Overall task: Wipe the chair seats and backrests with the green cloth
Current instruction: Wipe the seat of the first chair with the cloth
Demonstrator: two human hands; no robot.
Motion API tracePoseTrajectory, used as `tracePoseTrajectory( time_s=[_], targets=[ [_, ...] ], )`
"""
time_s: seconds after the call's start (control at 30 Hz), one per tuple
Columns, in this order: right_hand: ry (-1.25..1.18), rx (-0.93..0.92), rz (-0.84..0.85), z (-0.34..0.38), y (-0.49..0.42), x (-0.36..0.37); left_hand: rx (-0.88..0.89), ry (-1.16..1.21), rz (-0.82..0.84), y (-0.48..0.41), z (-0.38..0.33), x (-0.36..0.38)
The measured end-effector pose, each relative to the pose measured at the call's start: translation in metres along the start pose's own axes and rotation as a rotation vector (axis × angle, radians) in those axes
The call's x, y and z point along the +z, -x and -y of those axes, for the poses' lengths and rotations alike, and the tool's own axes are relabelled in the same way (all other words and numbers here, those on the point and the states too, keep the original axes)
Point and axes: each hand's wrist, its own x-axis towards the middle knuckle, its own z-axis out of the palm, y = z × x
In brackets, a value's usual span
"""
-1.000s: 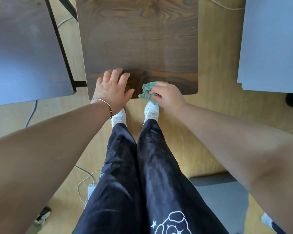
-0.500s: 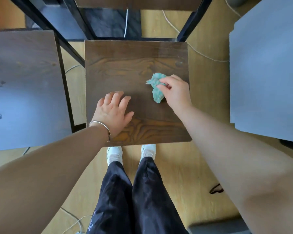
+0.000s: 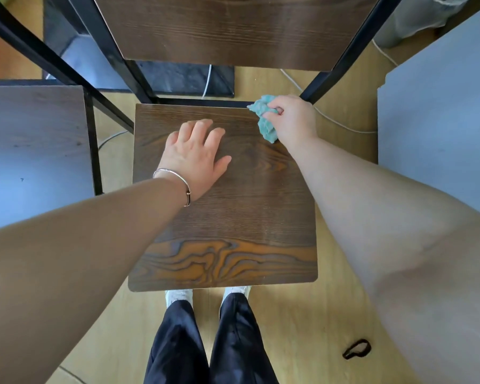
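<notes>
A dark wood-grain chair seat (image 3: pixel 233 231) fills the middle of the head view, with its wooden backrest (image 3: pixel 233 29) above it between black metal posts. My right hand (image 3: pixel 294 120) grips the crumpled green cloth (image 3: pixel 265 120) and presses it on the seat's far right corner. My left hand (image 3: pixel 194 156) lies flat, fingers spread, on the far left part of the seat; a thin bracelet circles its wrist.
A second dark seat (image 3: pixel 34 151) stands at the left, and a grey panel (image 3: pixel 441 128) at the right. White cables (image 3: pixel 341 123) run over the wooden floor behind the chair. A black loop (image 3: pixel 356 349) lies on the floor at lower right. My feet stand at the seat's front edge.
My right hand has slid the cloth from the seat's front edge to its far right corner. My left hand has moved farther onto the seat. The view has tilted up, showing the backrest.
</notes>
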Motion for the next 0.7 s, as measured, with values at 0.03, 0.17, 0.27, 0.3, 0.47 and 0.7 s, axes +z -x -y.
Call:
tracePoseTrajectory(
  time_s=[0.03,0.17,0.27,0.3,0.47,0.7],
  targets=[
    [-0.023,0.022,-0.002,-0.001,0.001,0.002,-0.001,0.001,0.005,0.0,0.001,0.001],
    [-0.016,-0.018,0.048,-0.004,0.025,0.006,0.006,-0.001,0.041,0.012,-0.003,0.006],
    [-0.007,-0.099,0.138,-0.012,0.064,0.013,0.013,0.003,0.089,0.031,-0.01,0.009],
    [-0.019,-0.123,0.159,-0.017,0.079,0.015,0.018,0.009,0.104,0.038,-0.014,0.01],
    [-0.035,-0.188,0.21,-0.039,0.15,0.022,0.066,0.011,0.142,0.079,-0.028,0.018],
    [-0.049,-0.205,0.261,-0.061,0.234,0.031,0.084,0.017,0.175,0.125,-0.044,0.031]
  ],
)
